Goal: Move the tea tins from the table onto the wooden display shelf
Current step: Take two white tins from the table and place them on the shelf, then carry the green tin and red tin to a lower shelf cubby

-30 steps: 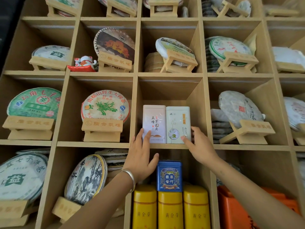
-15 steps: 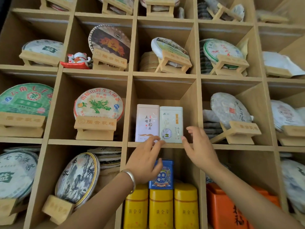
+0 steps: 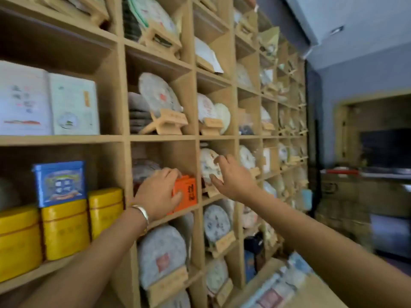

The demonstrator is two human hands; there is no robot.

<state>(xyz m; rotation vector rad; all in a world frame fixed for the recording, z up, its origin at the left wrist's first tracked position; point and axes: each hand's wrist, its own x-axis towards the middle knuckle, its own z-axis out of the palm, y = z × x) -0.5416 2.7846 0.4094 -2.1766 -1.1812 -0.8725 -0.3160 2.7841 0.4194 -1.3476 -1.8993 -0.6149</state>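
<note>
pale tan wooden shelf, white and pale green tins, blue patterned tin, yellow canisters, orange box.

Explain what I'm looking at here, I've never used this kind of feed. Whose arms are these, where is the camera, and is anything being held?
There is no machine: a person works with bare hands, and the single wide-angle camera sits on their head, so the picture shows what they face. The image is blurred.

In front is the wooden display shelf, a grid of compartments. Far left stand two pale tea tins side by side. Below them are three yellow tins with a blue tin on top. Most other compartments hold round wrapped tea cakes on small wooden stands.

The left hand, with a silver bracelet on the wrist, rests on an orange box; whether it grips it I cannot tell. The right hand is open and empty, in front of the next compartment.
</note>
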